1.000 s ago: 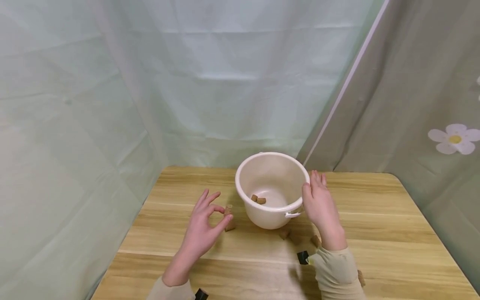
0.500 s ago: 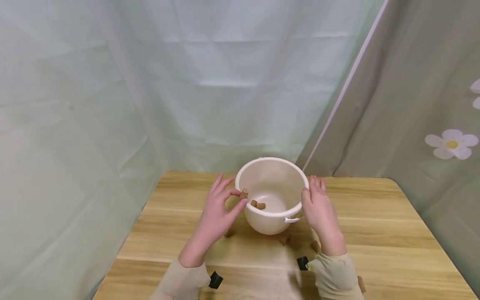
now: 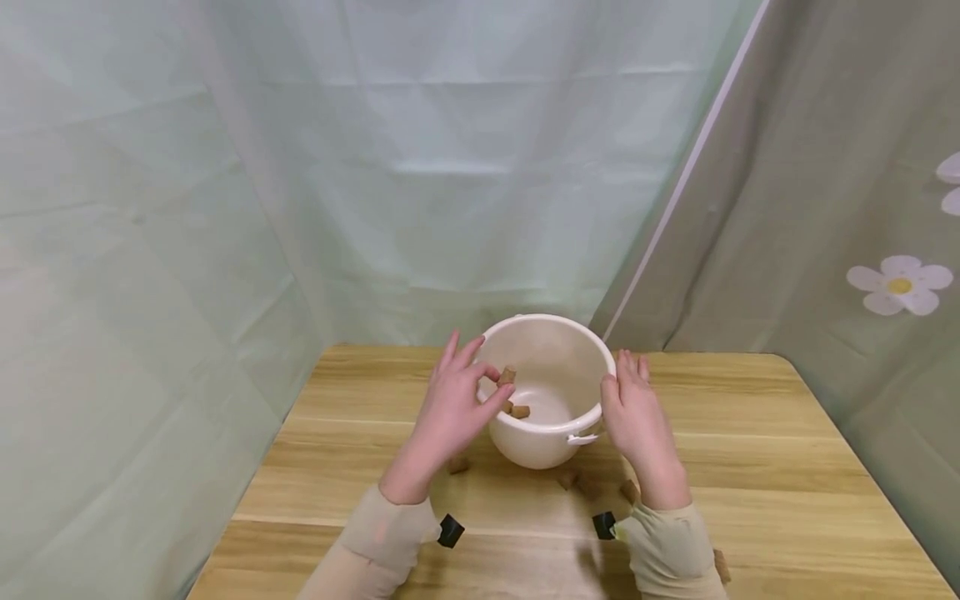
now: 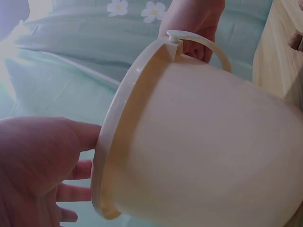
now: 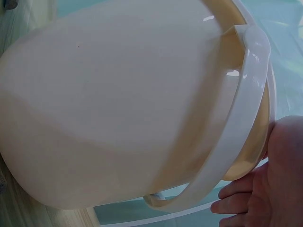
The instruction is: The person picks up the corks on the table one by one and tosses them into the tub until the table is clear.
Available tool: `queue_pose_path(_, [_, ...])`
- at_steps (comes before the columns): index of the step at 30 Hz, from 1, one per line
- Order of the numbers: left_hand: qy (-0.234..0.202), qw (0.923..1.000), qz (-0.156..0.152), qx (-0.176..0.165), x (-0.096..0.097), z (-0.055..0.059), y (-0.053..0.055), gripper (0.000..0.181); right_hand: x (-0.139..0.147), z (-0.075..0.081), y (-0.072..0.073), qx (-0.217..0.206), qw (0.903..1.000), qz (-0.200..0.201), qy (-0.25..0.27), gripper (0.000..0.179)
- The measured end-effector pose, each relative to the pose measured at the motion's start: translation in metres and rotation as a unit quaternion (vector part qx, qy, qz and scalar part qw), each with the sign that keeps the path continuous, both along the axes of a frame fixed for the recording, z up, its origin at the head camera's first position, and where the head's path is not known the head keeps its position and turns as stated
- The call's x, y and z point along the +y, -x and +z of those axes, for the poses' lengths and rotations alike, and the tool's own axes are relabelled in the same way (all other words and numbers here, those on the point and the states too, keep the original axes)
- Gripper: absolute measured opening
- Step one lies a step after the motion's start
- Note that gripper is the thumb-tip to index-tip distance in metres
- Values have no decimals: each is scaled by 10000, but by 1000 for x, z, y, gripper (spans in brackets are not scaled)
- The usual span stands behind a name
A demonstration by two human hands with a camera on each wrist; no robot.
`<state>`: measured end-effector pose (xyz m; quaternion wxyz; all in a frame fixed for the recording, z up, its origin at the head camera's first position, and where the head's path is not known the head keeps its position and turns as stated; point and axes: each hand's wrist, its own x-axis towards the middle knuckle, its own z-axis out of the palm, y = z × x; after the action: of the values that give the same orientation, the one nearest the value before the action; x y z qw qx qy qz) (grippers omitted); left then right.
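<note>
A cream plastic bucket (image 3: 533, 446) stands on the wooden table, two corks (image 3: 521, 412) lying inside at the bottom. Over its left rim reaches my left hand (image 3: 450, 404), pinching a brown cork (image 3: 507, 377) between thumb and index finger above the opening, with the other fingers spread. My right hand (image 3: 636, 417) holds the bucket's right rim, thumb at the edge. From the right wrist, the fingers (image 5: 234, 203) show just outside the rim, below the white handle (image 5: 244, 109). In the left wrist view the bucket wall hides the held cork.
Several more corks lie on the table (image 3: 765, 467): one cork (image 3: 457, 464) left of the bucket, another cork (image 3: 567, 479) in front, and others by the right forearm. Curtains (image 3: 480, 167) hang close behind the table and along both sides.
My left hand has carried its cork up from the table on the left, across the rim and over the bucket's opening. My right hand has stayed at the right rim.
</note>
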<state>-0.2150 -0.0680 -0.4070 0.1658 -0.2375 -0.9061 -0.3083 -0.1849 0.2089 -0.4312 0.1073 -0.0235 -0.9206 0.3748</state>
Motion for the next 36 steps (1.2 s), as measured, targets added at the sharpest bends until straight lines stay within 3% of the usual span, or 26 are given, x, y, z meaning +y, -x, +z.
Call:
queue_pose_path(6, [-49,9999,101,-108,1,2,1,42,-1,0,0,-32,10000,-19,21,67])
queue_pose_path(18, [-236,9996,156,-27,-3,2,-1,50,0,1,0,-15,10000,-20,44,66])
queue_pose_path(23, [-617,9978,184,-141,-9,-1,-4,65,-1,0,1,0,10000,-10,22,66])
queue_pose_path(29, [-1048,9929,205,-528,-31,-11,-16,69,-2,-1,2,-3,10000,2,22,66])
queue_pose_path(36, [-974,9921,272,-742,-58,-35,-27,53,-3,-2,2,14,10000,15,22,67])
